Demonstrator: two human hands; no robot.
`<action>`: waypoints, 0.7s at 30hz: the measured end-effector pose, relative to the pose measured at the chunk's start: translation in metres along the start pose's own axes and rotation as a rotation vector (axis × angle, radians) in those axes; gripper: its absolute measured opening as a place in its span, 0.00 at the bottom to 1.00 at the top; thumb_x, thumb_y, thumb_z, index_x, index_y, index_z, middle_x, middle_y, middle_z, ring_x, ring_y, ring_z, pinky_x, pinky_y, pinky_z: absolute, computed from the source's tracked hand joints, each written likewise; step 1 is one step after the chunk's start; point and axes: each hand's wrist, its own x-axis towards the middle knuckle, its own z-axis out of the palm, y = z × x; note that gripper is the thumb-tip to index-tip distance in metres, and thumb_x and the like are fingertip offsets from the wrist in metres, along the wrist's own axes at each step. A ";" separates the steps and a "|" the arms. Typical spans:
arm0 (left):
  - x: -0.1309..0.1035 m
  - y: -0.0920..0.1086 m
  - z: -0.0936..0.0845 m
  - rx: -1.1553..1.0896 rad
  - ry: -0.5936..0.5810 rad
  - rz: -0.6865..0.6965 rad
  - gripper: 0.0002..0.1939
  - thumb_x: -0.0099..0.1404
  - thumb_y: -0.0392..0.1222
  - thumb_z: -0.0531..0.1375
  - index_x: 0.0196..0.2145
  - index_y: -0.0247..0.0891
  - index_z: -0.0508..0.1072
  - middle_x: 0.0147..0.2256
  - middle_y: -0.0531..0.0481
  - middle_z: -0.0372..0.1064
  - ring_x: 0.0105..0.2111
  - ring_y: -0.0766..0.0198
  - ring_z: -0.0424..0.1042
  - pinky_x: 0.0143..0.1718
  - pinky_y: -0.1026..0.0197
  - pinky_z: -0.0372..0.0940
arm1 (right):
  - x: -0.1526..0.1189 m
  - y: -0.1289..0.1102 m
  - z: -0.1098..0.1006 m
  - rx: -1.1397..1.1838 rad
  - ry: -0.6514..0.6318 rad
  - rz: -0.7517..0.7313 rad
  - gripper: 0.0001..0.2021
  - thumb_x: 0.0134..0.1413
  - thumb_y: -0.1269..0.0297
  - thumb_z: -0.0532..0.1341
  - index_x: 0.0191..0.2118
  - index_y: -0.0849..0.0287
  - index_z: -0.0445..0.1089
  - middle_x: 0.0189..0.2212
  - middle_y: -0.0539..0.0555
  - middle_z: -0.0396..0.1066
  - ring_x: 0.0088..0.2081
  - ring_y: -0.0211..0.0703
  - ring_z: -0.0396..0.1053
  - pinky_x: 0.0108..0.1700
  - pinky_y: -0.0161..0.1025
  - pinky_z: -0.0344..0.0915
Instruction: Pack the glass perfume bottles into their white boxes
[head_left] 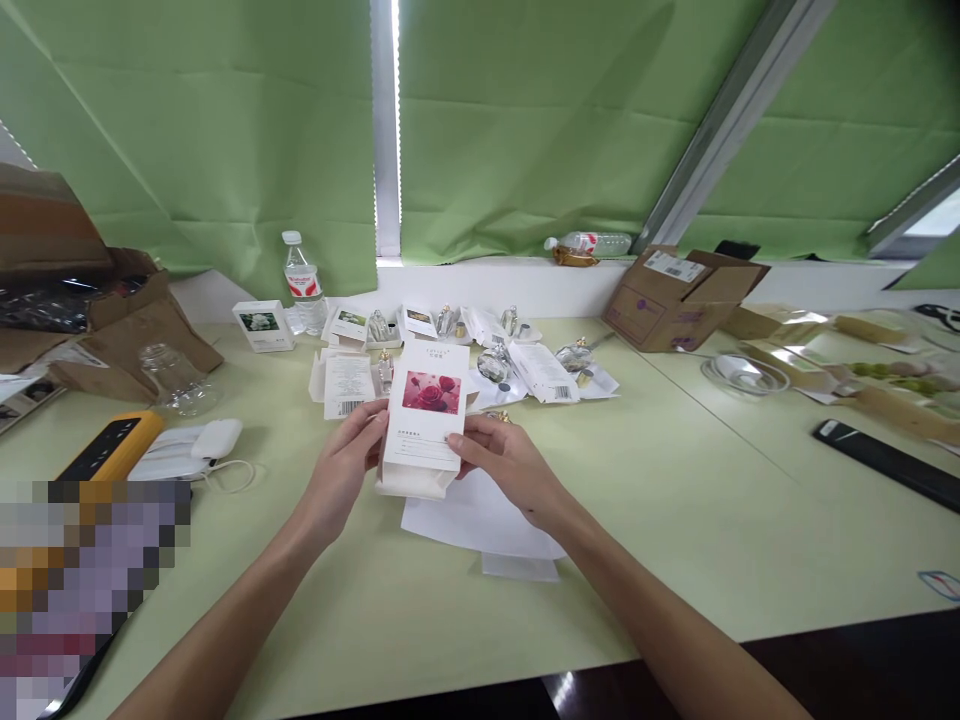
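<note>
Both hands hold a white cardboard box (422, 435) with a red rose picture on its front, raised over the table. Its near end is open, with a flap folded out. My left hand (346, 458) grips the left edge, and my right hand (504, 455) pinches the right side with the thumb on the front. Under it lies a white paper sheet (480, 515) with a translucent slip (520, 567). Behind the held box are several opened boxes and small glass bottles, among them a bottle (495, 364) and a box with a barcode (545, 371).
A closed small box (264, 327) and a water bottle (302, 283) stand at the back left. Brown cartons (660, 300) and a paper bag (142, 320) flank the table (675, 500). A clear jar (176, 380), white cable (229, 475) and black case (892, 465) lie about.
</note>
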 end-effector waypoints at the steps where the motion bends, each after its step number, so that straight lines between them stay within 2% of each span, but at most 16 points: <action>1: 0.000 0.000 0.000 0.045 0.019 0.022 0.27 0.63 0.58 0.59 0.56 0.42 0.69 0.49 0.45 0.74 0.46 0.53 0.73 0.42 0.57 0.67 | 0.000 0.000 0.000 -0.005 0.018 0.009 0.21 0.53 0.50 0.64 0.47 0.60 0.72 0.35 0.56 0.74 0.36 0.43 0.71 0.39 0.43 0.70; 5: 0.000 0.002 0.004 0.133 -0.031 0.081 0.27 0.62 0.58 0.60 0.52 0.38 0.72 0.47 0.44 0.74 0.45 0.52 0.73 0.43 0.57 0.66 | 0.001 0.001 0.001 -0.011 0.048 0.010 0.20 0.50 0.52 0.67 0.43 0.61 0.72 0.34 0.56 0.74 0.33 0.41 0.70 0.37 0.41 0.69; 13: -0.003 0.003 0.005 0.122 -0.074 0.070 0.24 0.63 0.56 0.60 0.51 0.37 0.73 0.46 0.45 0.75 0.43 0.53 0.73 0.39 0.59 0.66 | 0.000 0.004 0.002 -0.021 0.075 0.006 0.17 0.46 0.54 0.70 0.36 0.60 0.68 0.35 0.54 0.75 0.35 0.43 0.72 0.37 0.40 0.68; 21: -0.004 0.002 0.005 0.128 -0.078 0.075 0.24 0.63 0.57 0.59 0.49 0.38 0.74 0.45 0.45 0.75 0.42 0.53 0.72 0.37 0.59 0.65 | 0.000 0.002 0.003 -0.058 0.057 -0.013 0.20 0.49 0.51 0.67 0.43 0.59 0.71 0.39 0.56 0.75 0.41 0.47 0.73 0.42 0.44 0.70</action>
